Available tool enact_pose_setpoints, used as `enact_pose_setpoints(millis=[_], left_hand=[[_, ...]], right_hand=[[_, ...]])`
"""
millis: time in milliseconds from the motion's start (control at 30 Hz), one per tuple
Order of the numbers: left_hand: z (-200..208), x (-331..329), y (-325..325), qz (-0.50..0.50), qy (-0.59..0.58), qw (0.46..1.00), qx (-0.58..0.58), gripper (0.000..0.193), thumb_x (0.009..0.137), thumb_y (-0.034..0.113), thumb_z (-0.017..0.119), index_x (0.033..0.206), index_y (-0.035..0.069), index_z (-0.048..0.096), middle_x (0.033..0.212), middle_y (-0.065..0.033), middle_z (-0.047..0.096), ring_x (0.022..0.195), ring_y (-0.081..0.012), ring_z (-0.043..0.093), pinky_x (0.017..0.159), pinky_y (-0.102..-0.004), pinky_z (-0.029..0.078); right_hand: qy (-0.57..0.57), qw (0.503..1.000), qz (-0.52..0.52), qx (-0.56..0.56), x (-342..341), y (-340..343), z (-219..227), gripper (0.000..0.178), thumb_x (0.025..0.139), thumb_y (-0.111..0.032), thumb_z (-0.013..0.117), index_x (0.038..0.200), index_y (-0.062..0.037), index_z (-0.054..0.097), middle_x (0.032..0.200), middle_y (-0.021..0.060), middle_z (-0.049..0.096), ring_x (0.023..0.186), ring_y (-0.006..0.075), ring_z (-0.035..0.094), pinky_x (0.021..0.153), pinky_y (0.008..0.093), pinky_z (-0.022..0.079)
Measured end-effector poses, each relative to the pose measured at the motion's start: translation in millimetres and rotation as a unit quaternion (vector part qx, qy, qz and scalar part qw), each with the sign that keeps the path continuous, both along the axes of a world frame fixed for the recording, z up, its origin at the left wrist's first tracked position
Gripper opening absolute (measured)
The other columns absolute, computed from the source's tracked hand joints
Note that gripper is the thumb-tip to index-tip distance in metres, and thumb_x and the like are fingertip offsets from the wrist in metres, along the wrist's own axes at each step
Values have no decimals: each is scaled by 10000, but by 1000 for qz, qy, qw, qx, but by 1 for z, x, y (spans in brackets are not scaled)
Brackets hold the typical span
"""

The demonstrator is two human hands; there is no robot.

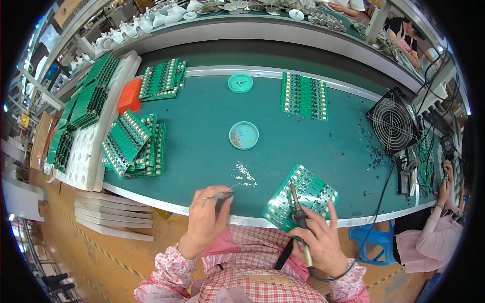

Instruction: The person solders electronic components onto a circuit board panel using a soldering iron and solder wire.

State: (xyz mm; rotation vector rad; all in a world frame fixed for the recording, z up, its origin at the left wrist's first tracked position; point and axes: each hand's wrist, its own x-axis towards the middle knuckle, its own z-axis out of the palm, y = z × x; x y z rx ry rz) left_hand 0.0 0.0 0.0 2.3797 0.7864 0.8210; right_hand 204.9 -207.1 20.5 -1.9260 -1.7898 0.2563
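My left hand (208,214) is closed on a pair of thin metal tweezers (221,196), whose fine tip points right, near a scatter of tiny pale components (244,172) on the green mat. In my right hand (323,242) is a soldering iron (300,214) with a dark grip, its metal tip over a green circuit board (319,194). That board lies tilted at the table's front edge, partly under the hand and the iron. Beyond the loose components sits a round turquoise dish (244,135) with small parts at its left side.
Circuit board stacks (134,144) lie left, beside a red box (130,96) and a white foam tray (83,154). At the back are a green dish (240,83) and another board panel (304,96). A fan (394,122) stands right; the iron's cord (380,202) crosses there. A co-worker (429,240) sits far right.
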Motion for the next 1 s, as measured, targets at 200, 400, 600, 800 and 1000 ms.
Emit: enact_pose_setpoints(millis=[200, 400, 600, 800, 1000], left_hand=[[7, -5, -2, 72, -5, 997, -22, 158, 849, 5, 698, 1000, 25, 654, 1023, -112, 685, 901, -307, 635, 796, -389, 495], [-10, 13, -4, 24, -68, 996, -45, 154, 860, 58, 715, 996, 31, 647, 1020, -103, 696, 871, -305, 654, 777, -368, 519], [-11, 9, 1, 45, -63, 992, -95, 149, 876, 47, 705, 1013, 13, 655, 1018, -120, 695, 871, -284, 664, 789, -352, 525], [-4, 10, 16, 125, -92, 982, -106, 126, 907, 16, 676, 1032, 9, 662, 991, -94, 688, 854, -207, 659, 780, -302, 512], [-9, 23, 11, 117, -76, 987, -73, 131, 917, 5, 661, 1047, -2, 639, 1001, -98, 685, 823, -202, 638, 757, -305, 499]], right_hand=[[28, 998, 57, -15, 40, -3, 6, 301, 652, -112, 725, 941, -141, 646, 1064, 86, 662, 1260, 329, 541, 1139, 618, 259], [-7, 980, -185, 76, 18, -17, -15, 471, 775, -83, 759, 1202, -90, 560, 1417, 231, 503, 1336, 410, 456, 1095, 446, 364], [-2, 988, -123, 89, 27, -22, -18, 448, 767, -53, 747, 1180, -74, 576, 1327, 234, 577, 1216, 395, 526, 992, 436, 416], [55, 995, -64, 47, 30, 17, -2, 363, 770, -8, 721, 1110, -60, 605, 1248, 202, 636, 1277, 446, 514, 1113, 542, 364], [57, 991, -96, 79, 29, 22, -11, 412, 748, -17, 763, 1127, -59, 606, 1250, 193, 637, 1234, 412, 552, 1080, 521, 400]])
